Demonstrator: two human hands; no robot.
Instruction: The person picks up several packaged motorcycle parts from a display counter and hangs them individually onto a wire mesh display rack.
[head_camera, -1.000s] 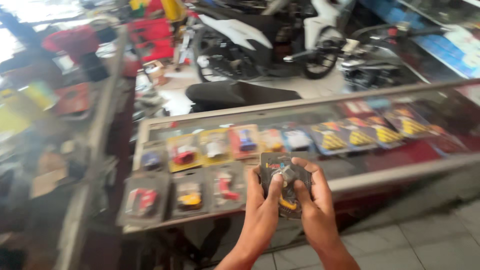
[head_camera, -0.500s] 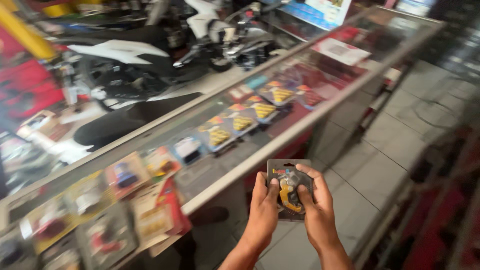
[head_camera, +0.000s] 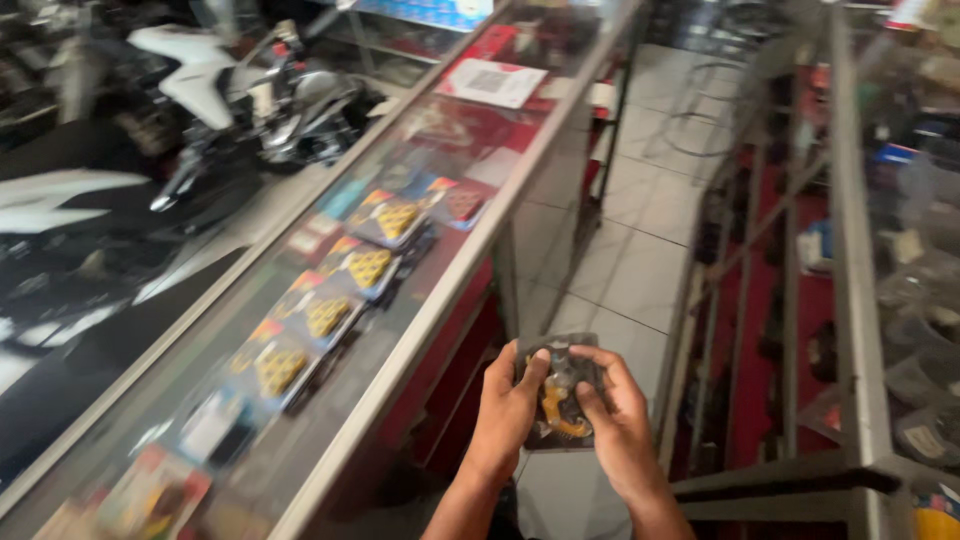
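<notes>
Both of my hands hold one small blister pack (head_camera: 558, 400), dark grey card with a yellow part under clear plastic. My left hand (head_camera: 507, 415) grips its left edge with the thumb laid over the front. My right hand (head_camera: 618, 425) grips its right edge, fingers curled over the top. The pack hangs above the tiled floor, just right of the glass display counter (head_camera: 420, 310). Its lower edge is hidden behind my hands.
The counter runs from bottom left to top centre, with several packaged parts (head_camera: 330, 290) under the glass. Motorcycles (head_camera: 240, 90) stand beyond it at left. A metal-framed glass shelf unit (head_camera: 850, 260) lines the right. A narrow tiled aisle (head_camera: 640, 230) runs between them.
My view has swung to the right, so the counter now runs along the left and the aisle and right shelves show. The pack stays held in both hands.
</notes>
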